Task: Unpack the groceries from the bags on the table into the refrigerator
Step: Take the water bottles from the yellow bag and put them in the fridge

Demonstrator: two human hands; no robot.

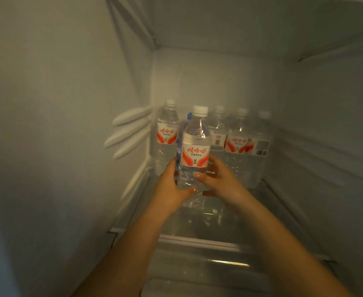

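I am looking straight into the refrigerator (47,103), whose pale walls fill the whole view, with three raised ribs on the left wall near the back corner. Below them runs the glass shelf (268,202), its front edge crossing just beneath my forearms. Along the back wall a row of water bottles (237,144) stands upright on that shelf, white-capped, with red and white labels; the leftmost sits in the back left corner and the others run across to the right, close beside each other. In front of that row I hold one more water bottle (195,151) upright with both hands. My left hand (172,187) curls around its lower left side, thumb across the front. My right hand (221,179) wraps the lower right side, thumb pressed on the clear plastic below the label. A blue-capped bottle (181,133) peeks out just behind the held one, mostly hidden; I cannot tell whether my left fingers grip it too.
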